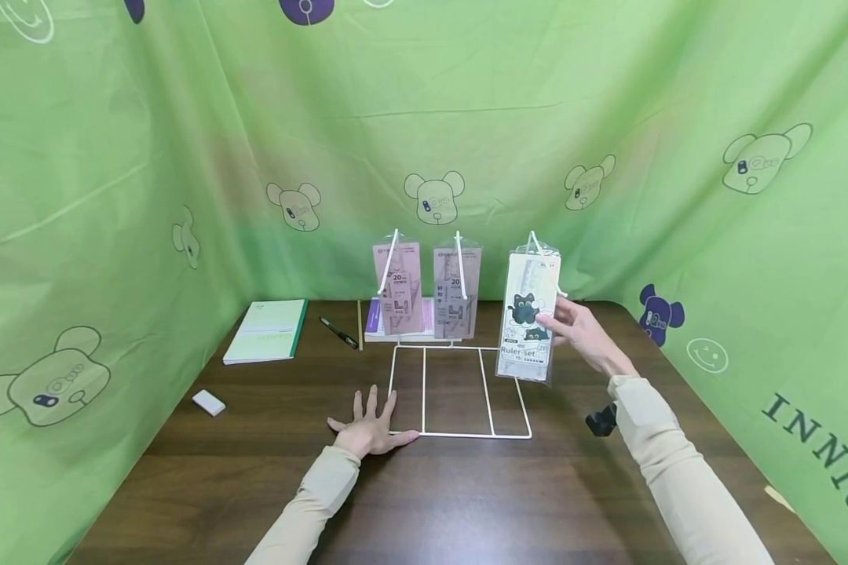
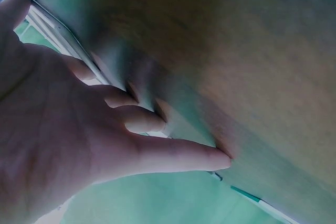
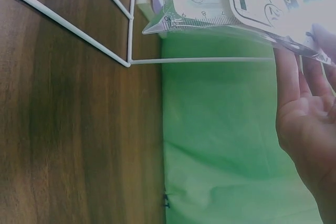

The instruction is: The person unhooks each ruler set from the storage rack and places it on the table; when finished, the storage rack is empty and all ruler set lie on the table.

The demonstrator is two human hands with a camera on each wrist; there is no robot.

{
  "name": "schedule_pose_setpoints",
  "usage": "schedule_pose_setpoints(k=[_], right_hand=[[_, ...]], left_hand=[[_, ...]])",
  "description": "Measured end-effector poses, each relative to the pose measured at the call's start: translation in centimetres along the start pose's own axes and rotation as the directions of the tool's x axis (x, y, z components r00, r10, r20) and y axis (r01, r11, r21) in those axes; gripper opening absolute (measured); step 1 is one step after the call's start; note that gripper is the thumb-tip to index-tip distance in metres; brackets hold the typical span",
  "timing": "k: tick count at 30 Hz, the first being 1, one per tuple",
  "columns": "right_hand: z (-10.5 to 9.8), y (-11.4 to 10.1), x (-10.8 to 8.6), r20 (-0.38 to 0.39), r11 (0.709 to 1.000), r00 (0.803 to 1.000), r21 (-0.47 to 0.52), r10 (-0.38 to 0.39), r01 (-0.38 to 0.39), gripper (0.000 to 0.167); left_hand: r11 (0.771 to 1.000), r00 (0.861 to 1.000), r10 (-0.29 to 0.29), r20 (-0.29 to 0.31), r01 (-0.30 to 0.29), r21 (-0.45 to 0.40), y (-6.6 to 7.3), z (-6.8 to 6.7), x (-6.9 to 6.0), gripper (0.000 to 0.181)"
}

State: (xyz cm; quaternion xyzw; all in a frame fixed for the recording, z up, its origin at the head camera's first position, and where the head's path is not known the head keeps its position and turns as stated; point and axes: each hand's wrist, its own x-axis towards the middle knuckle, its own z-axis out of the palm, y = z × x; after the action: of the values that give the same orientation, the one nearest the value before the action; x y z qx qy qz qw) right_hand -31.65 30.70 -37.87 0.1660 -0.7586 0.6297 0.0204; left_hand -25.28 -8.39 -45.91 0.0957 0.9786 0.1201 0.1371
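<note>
Brown wood-grain table [image 1: 459, 502]: white block [image 1: 208, 402] left; notebook [image 1: 267, 331] far left; pen [image 1: 339, 333], thin stick [image 1: 360, 326], book [image 1: 428, 320] far; wire rack [image 1: 487, 392] middle; black object [image 1: 601, 421] right.

Long, plain cream sleeves [image 1: 699, 475]

Pen [image 1: 339, 333] btwn notebook [image 1: 265, 331] & rack [image 1: 424, 392]

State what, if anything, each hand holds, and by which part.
The right hand pinches the cat-print ruler set packet by its right edge, thumb on the front. The left hand, fingers spread, holds nothing.
</note>
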Motion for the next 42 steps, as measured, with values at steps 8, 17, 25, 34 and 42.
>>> schedule_pose_setpoints(k=[8, 17, 25, 34, 42], right_hand=[[0.1, -0.3, -0.7, 0.016, 1.000, 1.000, 0.001, -0.008, 0.008, 0.055], [0.2, -0.4, -1.3, 0.025, 1.000, 1.000, -0.002, -0.007, 0.007, 0.055], [0.4, -0.7, -1.8, 0.029, 1.000, 1.000, 0.004, 0.009, -0.009, 0.057], [0.6, -1.0, -2.5, 0.037, 1.000, 0.999, -0.002, 0.009, -0.009, 0.060], [0.5, -1.0, -2.9, 0.033, 1.000, 0.999, -0.019, 0.017, -0.017, 0.060]], left_hand=[[1.000, 1.000, -0.008, 0.006, 0.008, 0.003, 0.2, -0.4, -0.2, 0.091], [1.000, 1.000, -0.020, 0.005, 0.020, 0.006, -0.4, 0.6, 0.8, 0.097], [1.000, 1.000, -0.014, 0.007, 0.014, -0.002, -0.1, 0.1, 0.4, 0.095], [0.999, 0.999, -0.029, 0.015, 0.029, 0.019, -0.1, 0.6, 0.4, 0.095], [1.000, 0.999, -0.021, 0.034, 0.022, -0.014, 0.3, -0.2, -0.1, 0.090]])
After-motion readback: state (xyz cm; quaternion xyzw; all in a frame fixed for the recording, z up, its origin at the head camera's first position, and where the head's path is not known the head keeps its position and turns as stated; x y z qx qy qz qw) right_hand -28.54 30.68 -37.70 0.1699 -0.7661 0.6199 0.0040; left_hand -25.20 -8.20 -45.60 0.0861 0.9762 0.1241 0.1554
